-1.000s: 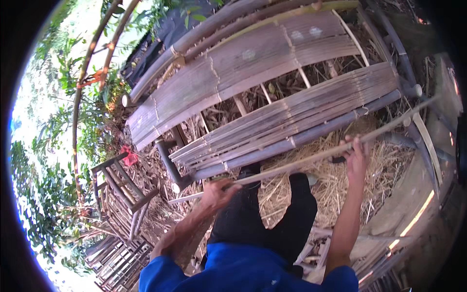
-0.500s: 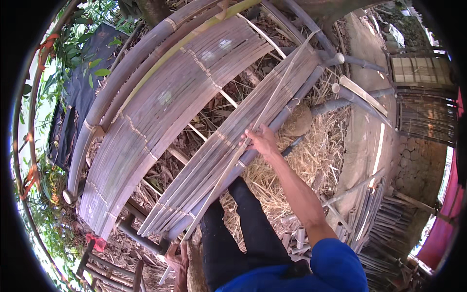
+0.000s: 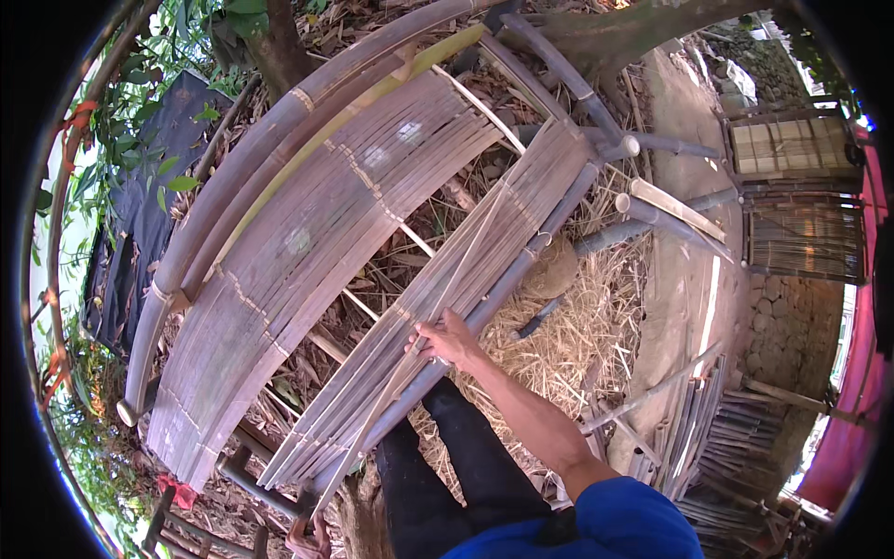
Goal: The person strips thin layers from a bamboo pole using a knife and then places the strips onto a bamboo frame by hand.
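Right hand (image 3: 445, 340): closed on the strip, back of the hand up, fingers pointing left; the forearm reaches far and left from the blue sleeve (image 3: 633, 517).
Left hand (image 3: 308, 538): low at the near left, fingers curled about the near part of the strip; the picture's rim cuts into the view of it.
Strip (image 3: 358, 442): long, thin, flat and pale brown; slants from the left hand, beneath the right hand, to the far right above the front panel. Whether its far end touches the panel cannot be told.
Front panel (image 3: 363, 363): narrow, made of split bamboo slats, grey-brown and lengthwise; slats spread apart at the near left end.
Front pole (image 3: 503, 291): round, smooth, greyish, along the panel's right edge.
Back panel (image 3: 289, 252): wider, left of a gap, closely set slats with whitish patches and pale cord ties (image 3: 372, 191).
Back rail (image 3: 223, 168): thick, dark, round pole; a yellow-green pole (image 3: 442, 56) runs beside the back panel.
Ground: loose straw (image 3: 591, 340) right of the bench, dry leaves in the gap.
Left edge: wrinkled black sheet (image 3: 154, 186) among foliage.
Right edge: rough stone wall (image 3: 782, 326), red cloth (image 3: 838, 419).
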{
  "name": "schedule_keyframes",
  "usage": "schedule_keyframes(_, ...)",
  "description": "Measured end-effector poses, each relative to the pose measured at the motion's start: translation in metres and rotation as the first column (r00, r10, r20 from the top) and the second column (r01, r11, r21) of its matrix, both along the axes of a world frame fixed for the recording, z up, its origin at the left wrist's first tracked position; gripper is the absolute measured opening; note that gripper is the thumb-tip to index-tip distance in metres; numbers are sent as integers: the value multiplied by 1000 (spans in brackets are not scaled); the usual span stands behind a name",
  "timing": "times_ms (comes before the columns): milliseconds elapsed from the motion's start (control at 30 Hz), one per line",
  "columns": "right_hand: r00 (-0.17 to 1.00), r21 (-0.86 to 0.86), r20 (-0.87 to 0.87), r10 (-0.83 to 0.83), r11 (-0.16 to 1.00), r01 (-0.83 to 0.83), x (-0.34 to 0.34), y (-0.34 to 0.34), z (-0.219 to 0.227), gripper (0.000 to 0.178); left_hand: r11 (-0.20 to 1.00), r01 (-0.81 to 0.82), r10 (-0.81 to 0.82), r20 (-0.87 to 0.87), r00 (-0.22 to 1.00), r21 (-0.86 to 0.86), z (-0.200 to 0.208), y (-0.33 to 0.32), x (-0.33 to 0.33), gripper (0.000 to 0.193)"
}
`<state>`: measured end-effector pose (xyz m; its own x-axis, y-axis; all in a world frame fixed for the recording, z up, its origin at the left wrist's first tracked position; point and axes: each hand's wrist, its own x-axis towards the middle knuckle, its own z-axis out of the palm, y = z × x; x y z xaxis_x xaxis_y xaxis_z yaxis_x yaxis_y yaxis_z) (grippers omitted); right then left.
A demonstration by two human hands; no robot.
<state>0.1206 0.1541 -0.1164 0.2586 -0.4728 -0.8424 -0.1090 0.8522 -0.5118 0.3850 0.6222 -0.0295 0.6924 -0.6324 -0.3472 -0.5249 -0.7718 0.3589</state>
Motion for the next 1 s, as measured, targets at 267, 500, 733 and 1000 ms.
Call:
schedule_keyframes(267,997,-44,-37,-68,997,67,-24,-22,-11,30,986,79,-82,-15,997,-145,32,-74,-19,44)
schedule_keyframes(500,993,-130,-63,-104,987,96,-21,-42,-35,40,994,70,-63,84,994,-79,5,-93,-6,40)
schedule_keyframes(733,981,-150,-172,92,982,-118,-15,-44,-47,39,996,32,-36,58,998,79,-29,-102,21,33)
schedule_keyframes(1000,635,-169,-424,646,632,-756,-6,29,-54,30,995,-98,81,381,921,25,-145,-95,25,45)
